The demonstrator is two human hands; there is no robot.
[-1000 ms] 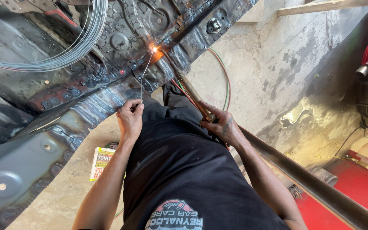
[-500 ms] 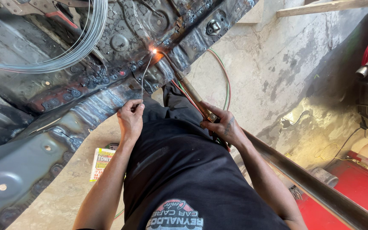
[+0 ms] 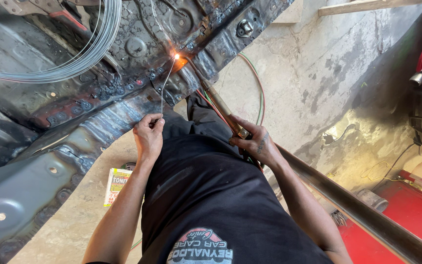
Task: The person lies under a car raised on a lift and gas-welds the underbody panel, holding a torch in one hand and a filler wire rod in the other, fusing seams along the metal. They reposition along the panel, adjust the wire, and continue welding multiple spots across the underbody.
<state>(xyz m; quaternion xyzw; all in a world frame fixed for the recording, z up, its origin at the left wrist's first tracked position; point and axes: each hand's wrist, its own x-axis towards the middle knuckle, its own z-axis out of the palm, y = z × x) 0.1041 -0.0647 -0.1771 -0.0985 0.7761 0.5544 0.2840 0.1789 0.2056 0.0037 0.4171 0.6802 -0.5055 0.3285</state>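
Left hand (image 3: pixel 148 137) fingers pinched on one filler rod (image 3: pixel 164 85), right hand (image 3: pixel 257 144) fingers wrapped round one torch (image 3: pixel 221 105), one flame.

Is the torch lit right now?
Lit. A bright orange glow sits at the torch tip on the dark metal panel, where the filler wire from the left hand meets it.

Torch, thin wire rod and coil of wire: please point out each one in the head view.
torch (image 3: pixel 221 105), head view, on its brass tube
wire rod (image 3: pixel 164 85), head view, on its middle part
coil of wire (image 3: pixel 81 61), head view, on its lower right curve
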